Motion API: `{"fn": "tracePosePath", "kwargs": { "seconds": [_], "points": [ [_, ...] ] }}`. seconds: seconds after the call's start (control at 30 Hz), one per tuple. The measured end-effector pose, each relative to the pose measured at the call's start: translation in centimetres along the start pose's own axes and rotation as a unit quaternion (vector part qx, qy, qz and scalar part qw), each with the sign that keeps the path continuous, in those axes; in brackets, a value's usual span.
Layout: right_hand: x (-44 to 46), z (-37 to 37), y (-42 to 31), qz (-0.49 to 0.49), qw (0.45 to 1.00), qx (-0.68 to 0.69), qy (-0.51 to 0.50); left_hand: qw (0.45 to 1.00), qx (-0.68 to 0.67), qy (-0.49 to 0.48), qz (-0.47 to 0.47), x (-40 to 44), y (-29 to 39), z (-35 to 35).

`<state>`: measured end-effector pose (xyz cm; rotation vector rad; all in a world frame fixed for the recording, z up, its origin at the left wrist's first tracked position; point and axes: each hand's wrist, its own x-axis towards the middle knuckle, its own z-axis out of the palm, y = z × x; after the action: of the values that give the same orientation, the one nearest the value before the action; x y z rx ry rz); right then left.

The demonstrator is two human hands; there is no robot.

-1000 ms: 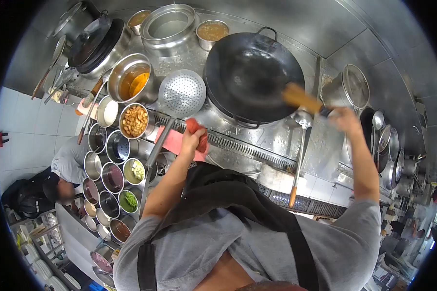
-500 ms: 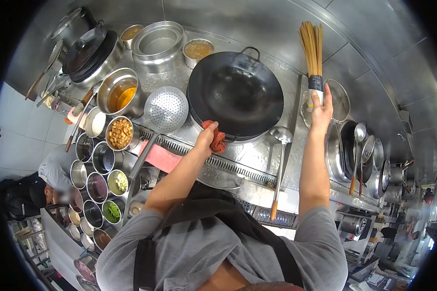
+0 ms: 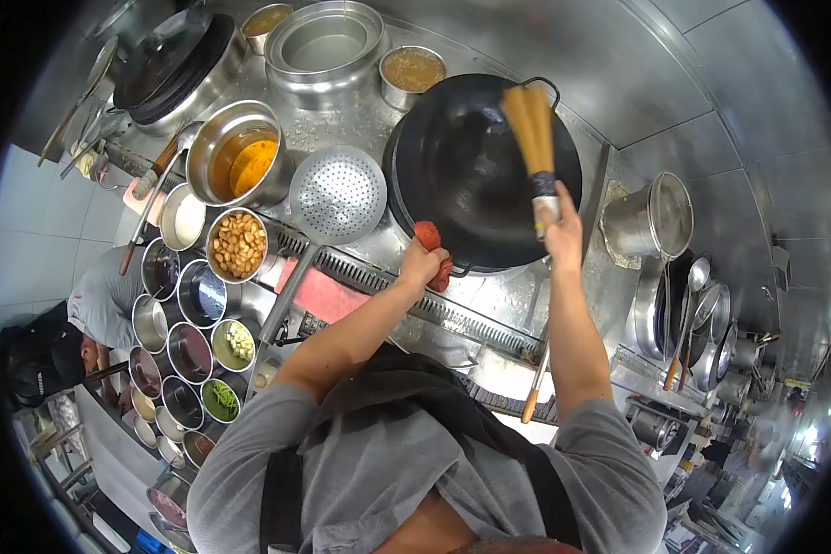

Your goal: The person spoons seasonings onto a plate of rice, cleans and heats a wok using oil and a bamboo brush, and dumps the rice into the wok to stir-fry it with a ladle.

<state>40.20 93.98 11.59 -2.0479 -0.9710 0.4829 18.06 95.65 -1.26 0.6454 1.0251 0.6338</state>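
My left hand (image 3: 422, 264) is closed around a crumpled red cloth (image 3: 437, 247) at the near-left rim of a large black wok (image 3: 471, 198). Beneath the cloth, the near handle is partly hidden. My right hand (image 3: 561, 226) grips the white and black handle of a bamboo brush (image 3: 532, 138). The brush's bristles point away from me over the right part of the wok, slightly blurred. Nothing is visible inside the wok, which has a dark, shiny surface. A ladle (image 3: 535, 383) lies under my right forearm, mostly hidden.
A perforated skimmer (image 3: 338, 195) rests left of the wok, beside a pot of orange oil (image 3: 198, 166). Several ingredient bowls stand lower left, near a crouching person (image 3: 111, 295). Behind are a metal pot (image 3: 282, 69) and a small broth pot (image 3: 413, 70). A strainer pot (image 3: 630, 223) stands right.
Since a second ago, my left hand has brought the red cloth from beside the skimmer's handle to the wok. The brush swung up beyond the wok's right side, then came back over it.
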Motion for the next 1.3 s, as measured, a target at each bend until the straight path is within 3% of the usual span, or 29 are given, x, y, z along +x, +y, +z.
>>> {"fn": "tracePosePath", "kwargs": {
  "seconds": [0.03,0.13,0.17,0.2,0.27,0.3,0.33,0.37,0.43,0.5,0.57,0.63,0.73,0.8,0.87,0.9,0.97,1.07,1.1,1.17,1.23,1.3],
  "points": [
    [-0.6,0.4,0.8,-0.072,0.996,-0.011,-0.045,1.000,0.005,0.009,0.024,0.3,-0.2,0.0],
    [-1.4,-0.9,1.2,-0.038,0.949,-0.056,-0.309,1.000,-0.009,-0.010,-0.015,-1.5,2.2,0.5],
    [-0.8,-2.6,1.6,-0.004,0.936,-0.071,-0.345,0.999,-0.014,-0.030,-0.015,-1.5,2.4,0.3],
    [0.3,-4.8,2.3,0.028,0.921,-0.084,-0.379,0.997,0.060,0.021,0.031,0.3,-0.2,-0.5],
    [3.4,-9.7,3.1,-0.081,0.921,-0.163,-0.345,0.997,0.067,0.017,0.015,0.0,0.7,-0.4],
    [4.3,-10.9,2.7,-0.085,0.928,-0.290,-0.219,0.997,0.071,0.014,0.000,-0.3,0.9,-0.3],
    [5.1,-11.3,2.4,-0.088,0.904,-0.408,-0.086,0.994,0.097,0.025,0.044,0.4,-0.2,-0.7],
    [5.7,-10.0,2.0,-0.088,0.905,-0.406,-0.087,0.994,0.099,0.027,0.045,0.6,-0.2,-0.7],
    [6.1,-5.5,1.0,-0.174,0.908,-0.374,0.076,0.994,0.109,0.024,0.010,0.7,-0.3,-0.9],
    [4.5,0.0,-1.6,-0.021,0.989,-0.140,0.034,0.996,0.077,-0.004,0.037,1.0,-0.6,-0.9],
    [4.3,5.8,1.2,0.105,0.988,0.029,-0.106,0.973,0.194,0.035,0.119,2.0,-1.7,-1.6],
    [0.2,6.4,-2.0,0.146,0.957,0.105,-0.227,0.979,0.185,0.015,0.080,2.3,-1.8,-2.1],
    [-3.0,0.9,-0.8,-0.024,0.948,-0.009,-0.317,0.991,0.133,-0.005,0.015,0.0,1.5,-0.7],
    [-2.5,-5.3,2.0,-0.024,0.931,-0.124,-0.344,0.996,0.088,0.001,-0.002,-1.7,2.7,0.2],
    [-1.5,-11.7,3.7,-0.071,0.939,-0.264,-0.208,0.995,0.098,-0.015,-0.007,-1.5,2.4,-0.1],
    [0.4,-14.9,5.6,-0.122,0.911,-0.372,-0.132,0.994,0.102,-0.023,-0.016,-1.5,2.4,-0.1],
    [-0.3,-18.7,1.9,-0.081,0.921,-0.380,-0.009,0.993,0.110,-0.026,-0.011,-1.8,2.8,0.4],
    [-2.5,-19.6,-0.2,-0.041,0.927,-0.364,0.086,0.998,0.049,-0.025,-0.006,-1.7,2.4,0.8],
    [-3.5,-19.7,1.0,-0.038,0.929,-0.358,0.090,0.998,0.057,-0.026,-0.003,-2.3,2.3,0.9],
    [-5.9,-19.3,4.8,-0.113,0.980,-0.143,0.075,0.999,0.005,0.035,0.024,-4.1,2.6,1.6],
    [-10.2,-17.8,6.5,-0.069,0.995,-0.075,0.004,0.998,-0.004,0.054,0.031,-6.4,3.2,1.4],
    [-14.6,-15.9,7.9,-0.056,0.996,-0.016,-0.063,0.999,-0.017,-0.027,0.018,-8.4,3.7,-0.7]
  ]
}}
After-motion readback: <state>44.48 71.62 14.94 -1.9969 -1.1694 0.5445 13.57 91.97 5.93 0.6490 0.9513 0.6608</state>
